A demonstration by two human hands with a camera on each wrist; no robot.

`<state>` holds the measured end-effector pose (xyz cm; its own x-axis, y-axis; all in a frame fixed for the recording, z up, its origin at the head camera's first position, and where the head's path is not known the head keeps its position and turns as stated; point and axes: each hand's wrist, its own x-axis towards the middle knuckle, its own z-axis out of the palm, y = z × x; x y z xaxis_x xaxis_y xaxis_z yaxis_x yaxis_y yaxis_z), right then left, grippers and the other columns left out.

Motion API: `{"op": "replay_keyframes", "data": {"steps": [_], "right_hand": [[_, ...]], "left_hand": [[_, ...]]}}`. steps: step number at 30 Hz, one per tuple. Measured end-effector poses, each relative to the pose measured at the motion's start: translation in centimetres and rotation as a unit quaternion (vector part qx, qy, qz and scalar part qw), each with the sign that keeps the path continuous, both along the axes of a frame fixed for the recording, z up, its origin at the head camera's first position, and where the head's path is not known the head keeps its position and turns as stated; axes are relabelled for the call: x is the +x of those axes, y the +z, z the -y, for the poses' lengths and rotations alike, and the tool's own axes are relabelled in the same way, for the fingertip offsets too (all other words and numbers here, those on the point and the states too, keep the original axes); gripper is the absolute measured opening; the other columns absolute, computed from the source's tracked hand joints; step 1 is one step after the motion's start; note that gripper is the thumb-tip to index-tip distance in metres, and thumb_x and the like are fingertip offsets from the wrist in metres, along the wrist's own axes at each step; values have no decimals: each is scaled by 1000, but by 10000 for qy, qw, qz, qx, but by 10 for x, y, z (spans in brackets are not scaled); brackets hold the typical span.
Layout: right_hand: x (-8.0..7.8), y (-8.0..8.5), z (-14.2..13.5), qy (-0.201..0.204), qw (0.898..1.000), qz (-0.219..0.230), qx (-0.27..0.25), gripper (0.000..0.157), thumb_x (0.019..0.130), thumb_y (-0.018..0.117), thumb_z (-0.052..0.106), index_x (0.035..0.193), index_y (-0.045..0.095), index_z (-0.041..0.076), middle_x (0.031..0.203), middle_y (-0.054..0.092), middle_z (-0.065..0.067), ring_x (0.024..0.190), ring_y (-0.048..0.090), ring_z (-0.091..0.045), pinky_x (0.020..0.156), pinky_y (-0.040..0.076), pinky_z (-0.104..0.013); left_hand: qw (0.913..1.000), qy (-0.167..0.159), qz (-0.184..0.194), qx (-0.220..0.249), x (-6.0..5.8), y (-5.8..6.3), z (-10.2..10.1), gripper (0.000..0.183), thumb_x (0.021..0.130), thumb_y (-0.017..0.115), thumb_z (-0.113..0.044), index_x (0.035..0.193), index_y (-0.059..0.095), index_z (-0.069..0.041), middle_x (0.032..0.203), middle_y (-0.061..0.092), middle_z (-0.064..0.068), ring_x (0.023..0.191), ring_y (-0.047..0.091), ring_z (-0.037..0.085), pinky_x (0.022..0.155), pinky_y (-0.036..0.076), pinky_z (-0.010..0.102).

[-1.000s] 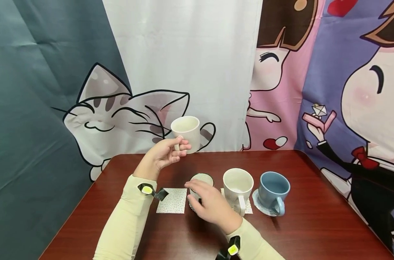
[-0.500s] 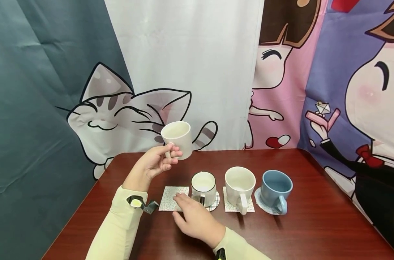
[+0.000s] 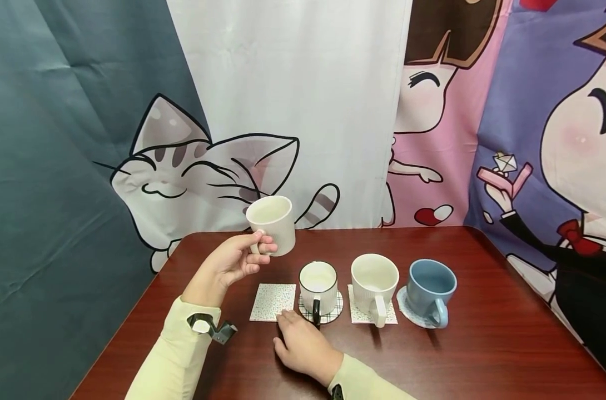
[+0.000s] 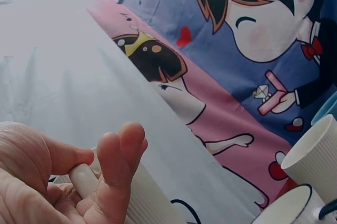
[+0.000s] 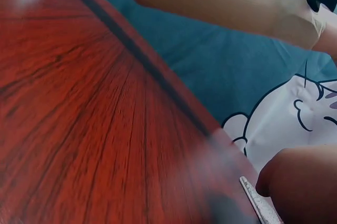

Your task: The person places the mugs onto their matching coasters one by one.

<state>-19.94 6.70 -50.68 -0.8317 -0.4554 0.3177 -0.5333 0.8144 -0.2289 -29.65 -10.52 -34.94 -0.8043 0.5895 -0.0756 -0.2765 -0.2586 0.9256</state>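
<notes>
My left hand (image 3: 233, 260) pinches the handle of a ribbed white mug (image 3: 277, 228) and holds it tilted above the table. In the left wrist view the thumb and fingers close on the mug's pale handle (image 4: 83, 179). Low over the table, my right hand (image 3: 307, 345) has its fingertips at the near right corner of a speckled square coaster (image 3: 270, 300). Its fingers look relaxed and hold no mug. The right wrist view shows part of that hand (image 5: 300, 184) beside the thin coaster edge (image 5: 259, 202); most fingers are hidden there.
To the right stand a black-rimmed white mug (image 3: 318, 286) on a round checked coaster (image 3: 333, 314), a larger white mug (image 3: 374, 280) on a square coaster (image 3: 360, 315), and a blue mug (image 3: 430, 286) on a round coaster (image 3: 408, 311). A printed curtain (image 3: 303, 83) hangs behind the table (image 3: 488, 333).
My right hand has moved from in front of the black-rimmed mug down and left to the square coaster's corner. My left hand has lowered the white mug slightly.
</notes>
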Motion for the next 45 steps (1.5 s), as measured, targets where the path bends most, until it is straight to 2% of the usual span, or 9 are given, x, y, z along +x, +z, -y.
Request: {"op": "replay_keyframes", "data": {"steps": [6, 16, 28, 36, 45], "right_hand": [[-3, -2, -3, 140, 9978, -383, 531, 42, 93, 66, 26, 122, 68, -4, 127, 67, -18, 123, 63, -29, 106, 47, -37], [-3, -2, -3, 284, 9927, -600, 1004, 42, 94, 65, 27, 121, 68, -4, 126, 68, -16, 124, 62, -25, 108, 45, -35], [-5, -7, -3, 255, 9925, -649, 1009, 42, 94, 65, 27, 121, 68, -4, 125, 69, -15, 125, 62, -24, 109, 45, -35], [-5, -8, -2, 252, 9932, -571, 984, 42, 94, 64, 27, 122, 68, -4, 126, 68, -16, 126, 61, -24, 109, 44, -34], [-6, -9, -3, 214, 9927, -602, 1022, 43, 94, 64, 28, 122, 68, -4, 127, 68, -16, 125, 62, -24, 109, 44, -34]], "left_hand": [[10000, -78, 34, 3, 3, -10, 8, 34, 112, 36, -18, 100, 66, -7, 91, 76, 6, 67, 73, 9, 51, 51, 16], [9996, -209, 136, -104, 8, -31, 23, 36, 112, 34, -19, 101, 66, -8, 93, 76, 5, 69, 73, 8, 53, 52, 16], [9980, -552, 311, 85, 17, -66, 35, 40, 112, 29, -17, 101, 66, -9, 94, 76, 4, 72, 73, 7, 56, 54, 16], [9978, -415, 509, -120, 23, -91, 33, 36, 112, 32, -18, 101, 65, -10, 94, 76, 2, 72, 73, 5, 56, 53, 15], [9972, -409, 590, -208, 25, -108, 37, 34, 112, 34, -19, 101, 65, -10, 94, 76, 1, 72, 73, 5, 58, 54, 16]]}}
